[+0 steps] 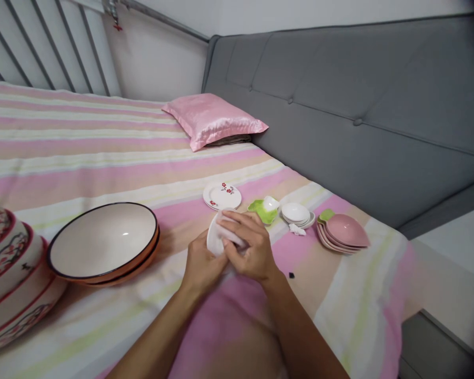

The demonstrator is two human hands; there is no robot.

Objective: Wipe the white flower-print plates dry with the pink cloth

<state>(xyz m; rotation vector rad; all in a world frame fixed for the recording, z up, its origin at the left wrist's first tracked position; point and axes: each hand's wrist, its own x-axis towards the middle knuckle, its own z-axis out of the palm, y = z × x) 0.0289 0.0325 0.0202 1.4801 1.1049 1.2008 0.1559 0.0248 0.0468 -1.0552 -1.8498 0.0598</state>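
A small white dish [214, 235] is held up between both hands over the bed, tilted toward me. My left hand [200, 263] is closed round its lower left edge. My right hand [253, 242] grips it from the right, fingers bent over its face and thumb pressed on it. Whether anything thin lies under the right fingers, I cannot make out. Just beyond the hands lie white plates with red flowers [221, 197]. To their right sit a green leaf-shaped dish [264, 212] and small white dishes [295, 212], with a crumpled white tissue [297, 230] at their front.
Pink leaf-shaped bowls [346, 231] are stacked at the right. Large white bowls with orange outsides [102, 242] stand left, beside a tall stack of red-patterned bowls [19, 295]. A pink pillow [217, 118] lies by the grey headboard [339, 79]. A small black scrap [291, 275] is on the sheet.
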